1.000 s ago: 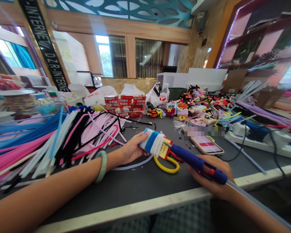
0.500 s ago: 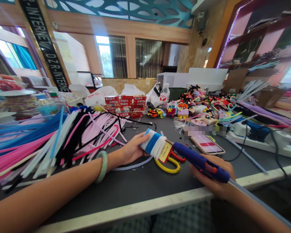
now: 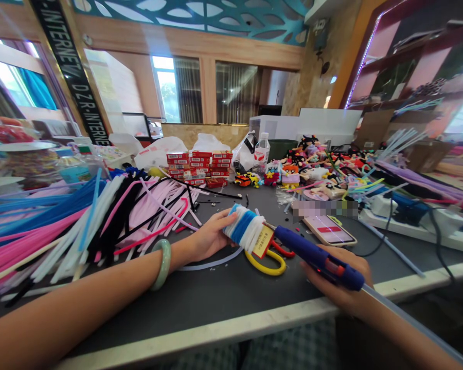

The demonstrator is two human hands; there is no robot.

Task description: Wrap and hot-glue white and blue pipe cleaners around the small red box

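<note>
My left hand [image 3: 210, 236] grips a small box wrapped in white and blue pipe cleaners [image 3: 246, 229], held just above the dark table [image 3: 216, 293]. A jade bangle [image 3: 162, 262] sits on that wrist. My right hand [image 3: 341, 280] is closed around a blue glue gun [image 3: 316, 256] with a red trigger. Its metal nozzle touches the red-and-gold end of the wrapped box. Yellow-handled scissors [image 3: 268, 264] lie on the table under the box.
A big heap of blue, pink, white and black pipe cleaners [image 3: 73, 221] fills the left side. Stacked red boxes [image 3: 200, 165], a water bottle [image 3: 261, 149], small craft figures [image 3: 316, 172], a phone [image 3: 329, 229] and a white power strip [image 3: 420, 223] lie beyond.
The wrapped box and the glue gun nozzle have shifted slightly right and up; the box's end tilted a little toward the nozzle. Both hands keep their grips.
</note>
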